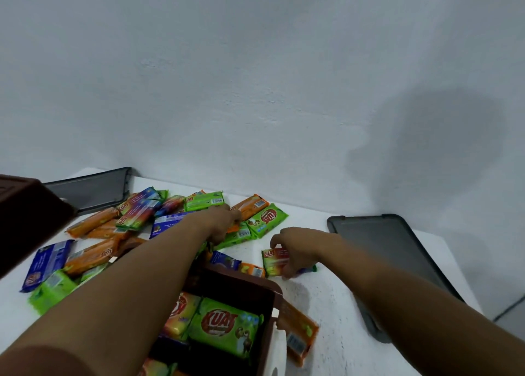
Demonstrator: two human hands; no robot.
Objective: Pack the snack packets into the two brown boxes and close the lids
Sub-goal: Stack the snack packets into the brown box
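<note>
Hands (pixel 295 250) grip packets (pixel 267 219) beyond box (pixel 267 283), lids (pixel 392 239) flanking.

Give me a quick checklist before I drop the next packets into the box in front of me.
1. Right hand grips the red packet: ok.
2. Left hand has hold of a packet: cannot tell, fingers hidden.
3. Near brown box is open: ok.
4. Room in that box: ok, bare space behind the green packet.
5. Table cleared: not ok, loose packets remain.
</note>
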